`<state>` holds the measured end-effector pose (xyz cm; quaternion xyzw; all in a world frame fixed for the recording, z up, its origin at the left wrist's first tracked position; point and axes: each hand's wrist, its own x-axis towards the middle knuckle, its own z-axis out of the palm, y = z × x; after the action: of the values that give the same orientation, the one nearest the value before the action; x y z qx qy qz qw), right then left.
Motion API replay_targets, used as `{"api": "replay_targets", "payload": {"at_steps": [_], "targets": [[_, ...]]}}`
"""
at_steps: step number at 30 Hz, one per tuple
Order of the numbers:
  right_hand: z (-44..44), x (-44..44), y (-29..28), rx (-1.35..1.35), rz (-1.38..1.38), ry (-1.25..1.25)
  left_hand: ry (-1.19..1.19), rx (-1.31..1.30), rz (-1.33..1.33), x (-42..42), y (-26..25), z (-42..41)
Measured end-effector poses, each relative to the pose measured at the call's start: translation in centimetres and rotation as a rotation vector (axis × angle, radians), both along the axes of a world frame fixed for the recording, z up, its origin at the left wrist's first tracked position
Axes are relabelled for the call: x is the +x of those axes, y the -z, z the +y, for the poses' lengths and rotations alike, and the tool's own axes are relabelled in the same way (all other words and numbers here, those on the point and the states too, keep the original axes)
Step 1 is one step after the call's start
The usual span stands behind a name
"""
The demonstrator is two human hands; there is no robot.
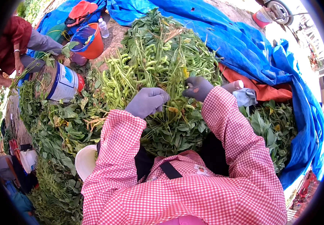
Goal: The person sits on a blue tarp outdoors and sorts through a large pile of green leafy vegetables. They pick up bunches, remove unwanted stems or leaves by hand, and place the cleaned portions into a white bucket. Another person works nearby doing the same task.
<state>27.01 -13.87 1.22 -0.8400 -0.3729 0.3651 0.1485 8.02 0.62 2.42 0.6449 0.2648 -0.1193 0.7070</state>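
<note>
My left hand (pixel 148 101), in a grey glove with a red-checked sleeve, is closed beside a bean plant stem; whether the stem is between its fingers cannot be told. Just right of it, my right hand (pixel 197 88), also gloved, has its fingers curled near a yellow leaf (pixel 185 72); what its fingertips touch is unclear. Green bean pods (pixel 119 80) on uprooted stems lie in a big heap before me. Leafy stalks (pixel 176 140) lie below my hands, close to my lap.
A white bucket (pixel 84 163) stands by my left arm. At the upper left another person (pixel 18 53) handles leafy stems near an overturned paint bucket (pixel 65 81). An orange bucket (pixel 93 42) and a plastic bottle (pixel 103 28) stand behind. A blue tarp (pixel 224 36) borders the heap.
</note>
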Motion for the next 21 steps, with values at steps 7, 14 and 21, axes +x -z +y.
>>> {"api": "replay_targets", "payload": {"at_steps": [7,14,21], "targets": [[0.8,-0.6,-2.0,0.323,0.062,0.385,0.216,0.750,0.270,-0.7,3.7,-3.3],[7.0,0.3,-1.9,0.294,-0.057,0.290,0.769,0.691,0.246,-3.8,1.9,-6.7],[11.1,1.9,-1.8,0.109,0.213,-0.042,0.453,0.869,0.400,-6.0,4.1,-3.3]]}}
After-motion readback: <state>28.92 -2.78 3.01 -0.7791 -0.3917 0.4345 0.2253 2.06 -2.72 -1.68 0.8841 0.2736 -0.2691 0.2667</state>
